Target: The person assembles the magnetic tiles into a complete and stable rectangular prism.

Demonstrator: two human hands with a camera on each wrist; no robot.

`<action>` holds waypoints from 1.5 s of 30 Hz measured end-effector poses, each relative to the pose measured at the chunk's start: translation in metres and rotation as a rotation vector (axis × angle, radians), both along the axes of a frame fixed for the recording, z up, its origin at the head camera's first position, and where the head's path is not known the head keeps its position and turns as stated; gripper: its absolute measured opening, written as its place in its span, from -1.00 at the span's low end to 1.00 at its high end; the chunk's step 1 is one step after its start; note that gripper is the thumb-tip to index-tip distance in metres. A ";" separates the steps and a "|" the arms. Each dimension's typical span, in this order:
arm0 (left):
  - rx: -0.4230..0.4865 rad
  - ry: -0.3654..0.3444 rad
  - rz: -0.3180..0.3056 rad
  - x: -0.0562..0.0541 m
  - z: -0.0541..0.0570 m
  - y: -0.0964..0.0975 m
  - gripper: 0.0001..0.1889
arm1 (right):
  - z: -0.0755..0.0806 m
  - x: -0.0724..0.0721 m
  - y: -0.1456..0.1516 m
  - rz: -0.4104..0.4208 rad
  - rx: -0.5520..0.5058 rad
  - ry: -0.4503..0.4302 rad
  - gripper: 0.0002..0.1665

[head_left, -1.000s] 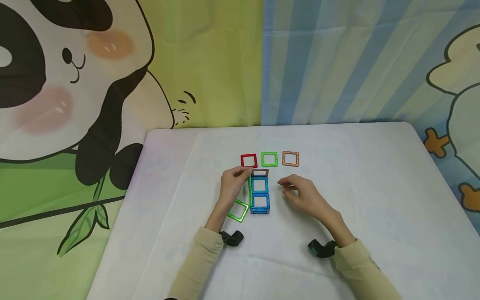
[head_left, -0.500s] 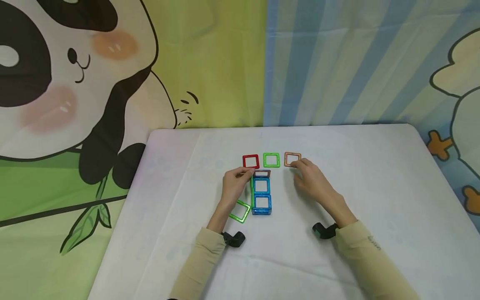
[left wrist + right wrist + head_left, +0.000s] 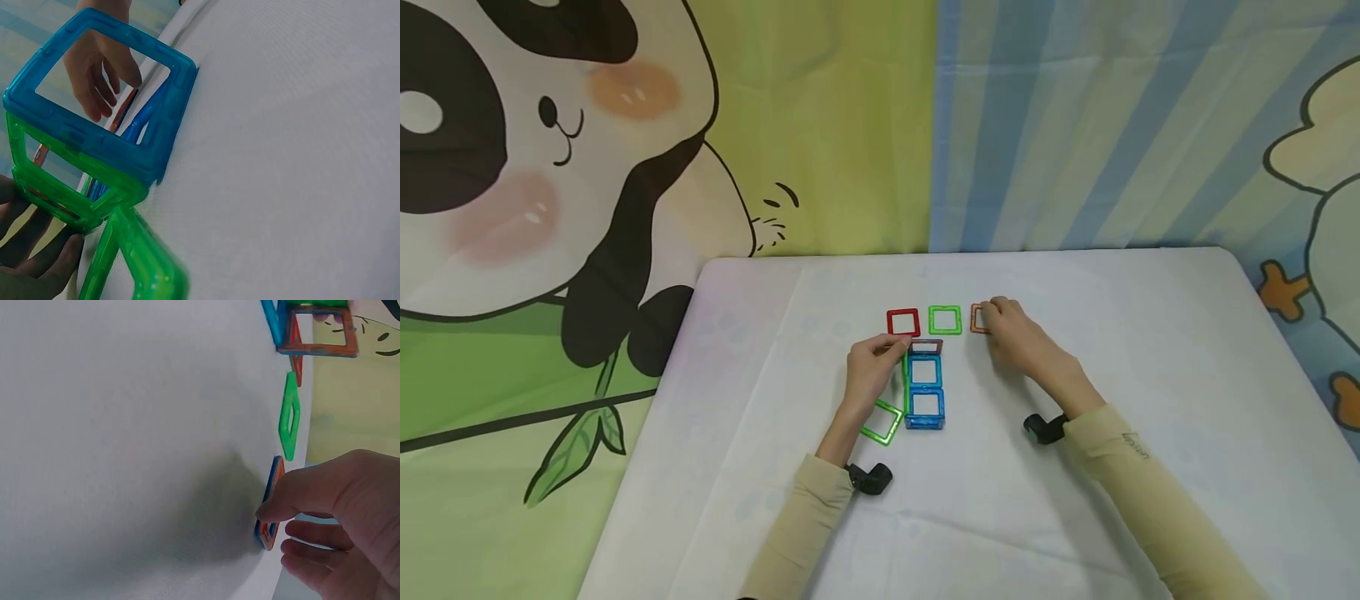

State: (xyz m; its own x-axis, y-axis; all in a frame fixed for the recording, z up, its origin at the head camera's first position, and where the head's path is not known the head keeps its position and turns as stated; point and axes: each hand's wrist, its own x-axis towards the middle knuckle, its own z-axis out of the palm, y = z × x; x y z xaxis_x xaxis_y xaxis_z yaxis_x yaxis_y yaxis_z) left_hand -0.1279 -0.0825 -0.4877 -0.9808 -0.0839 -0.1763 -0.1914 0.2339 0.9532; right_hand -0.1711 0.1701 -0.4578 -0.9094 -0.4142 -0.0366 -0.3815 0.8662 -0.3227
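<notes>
A small open structure of magnetic tiles stands mid-table: blue tiles (image 3: 925, 387) in a line, an upright blue tile (image 3: 106, 140) at the front, green tiles (image 3: 906, 383) along the left side, and an orange-brown tile (image 3: 319, 350) at the back. My left hand (image 3: 870, 371) pinches the far end of the green side between thumb and finger. At the back right, my right hand (image 3: 1022, 337) grips an orange tile (image 3: 973, 318); its thumb lies over the tile in the right wrist view, the index fingertip hidden.
A red tile (image 3: 903, 312) and a green tile (image 3: 945, 307) lie in a row behind the structure. Another green tile (image 3: 895, 427) leans out or lies askew at its front left. A printed curtain (image 3: 835, 167) hangs beyond the white table (image 3: 737, 417).
My right hand has moved away from beside the structure, up and right, onto the orange tile. The left hand keeps its hold on the green side. The view has shifted slightly.
</notes>
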 end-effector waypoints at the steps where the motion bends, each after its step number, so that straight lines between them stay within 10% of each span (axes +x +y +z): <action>1: -0.001 0.002 0.003 0.000 0.000 0.000 -0.73 | 0.001 -0.002 -0.001 0.002 0.019 -0.020 -0.46; 45: 0.026 0.038 -0.026 0.001 0.002 -0.002 -0.72 | 0.005 -0.017 -0.007 0.038 0.163 -0.080 -0.37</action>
